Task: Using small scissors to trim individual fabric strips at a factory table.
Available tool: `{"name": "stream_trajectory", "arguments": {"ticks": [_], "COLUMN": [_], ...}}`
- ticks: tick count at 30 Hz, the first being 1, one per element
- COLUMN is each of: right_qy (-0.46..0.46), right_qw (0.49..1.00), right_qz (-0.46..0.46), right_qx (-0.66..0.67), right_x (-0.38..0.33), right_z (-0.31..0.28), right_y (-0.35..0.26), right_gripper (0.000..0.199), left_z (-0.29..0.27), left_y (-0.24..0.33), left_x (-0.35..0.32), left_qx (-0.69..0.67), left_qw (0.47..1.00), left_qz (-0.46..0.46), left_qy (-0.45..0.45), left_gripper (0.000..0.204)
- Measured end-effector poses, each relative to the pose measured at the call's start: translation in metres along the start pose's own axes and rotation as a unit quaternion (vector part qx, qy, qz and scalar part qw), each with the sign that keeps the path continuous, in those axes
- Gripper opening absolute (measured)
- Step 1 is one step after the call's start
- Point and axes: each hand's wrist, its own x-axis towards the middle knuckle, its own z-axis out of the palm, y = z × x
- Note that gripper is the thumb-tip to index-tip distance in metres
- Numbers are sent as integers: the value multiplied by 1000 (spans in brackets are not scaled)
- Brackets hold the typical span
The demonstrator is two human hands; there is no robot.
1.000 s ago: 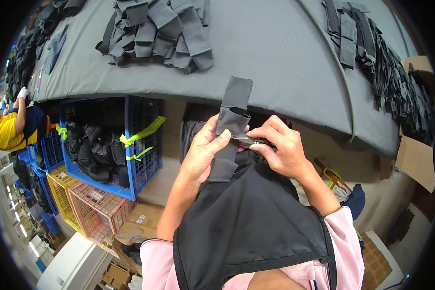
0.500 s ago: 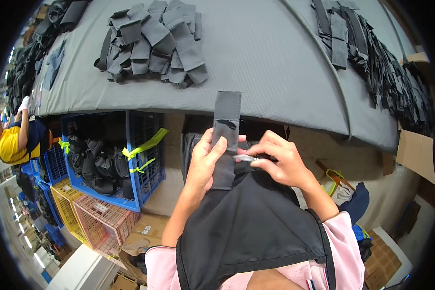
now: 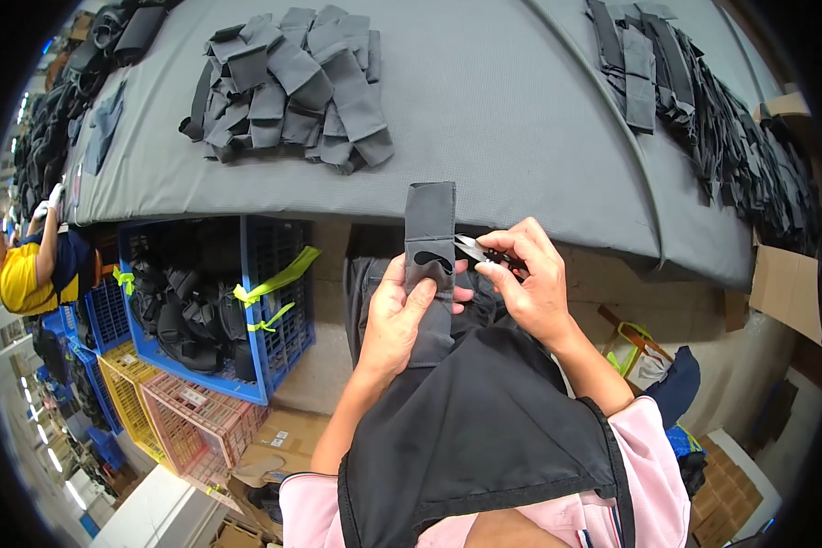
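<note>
My left hand (image 3: 395,315) grips a dark grey fabric strip (image 3: 430,212), held upright in front of the table's near edge, thumb on its face and fingertips showing past its right side. A stitched seam crosses the strip, and below it a curved dark gap shows above my thumb. In my right hand (image 3: 532,274) is a small pair of thread snips (image 3: 471,248), closed in by thumb and fingers. Their pale metal blades point left, at the strip's right edge just below the seam. The snips' handle is mostly hidden by my fingers.
A heap of similar grey strips (image 3: 292,87) lies on the grey covered table (image 3: 484,100); more dark strips (image 3: 703,110) lie at far right. Below the edge stand a blue crate (image 3: 258,310) of black items and a pink crate (image 3: 187,406). A person in yellow (image 3: 29,274) works at far left.
The snips have moved up along the strip's right edge to near the seam, blades now clearly seen. The strip has dropped slightly, and the dark gap in it shows wider.
</note>
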Motion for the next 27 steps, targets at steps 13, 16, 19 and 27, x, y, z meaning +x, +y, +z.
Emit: {"name": "stream_trajectory", "arguments": {"ticks": [13, 16, 19, 27], "right_qy": [55, 81, 81, 37], "right_qw": [953, 979, 982, 985], "right_qz": [-218, -155, -153, -149], "right_qx": [-202, -105, -70, -74], "right_x": [0, -1, 2, 4], "right_z": [3, 5, 4, -2], "right_y": [5, 5, 2, -7], "right_gripper": [26, 26, 25, 26], "left_z": [-1, 1, 1, 4], "left_y": [-2, 1, -2, 0], "left_x": [-3, -3, -3, -6], "left_qx": [-59, -46, -31, -1], "left_qw": [997, 998, 999, 999], "left_qz": [-41, -38, -27, -9], "left_qy": [-18, -17, -16, -31], "left_gripper": [38, 39, 42, 44]}}
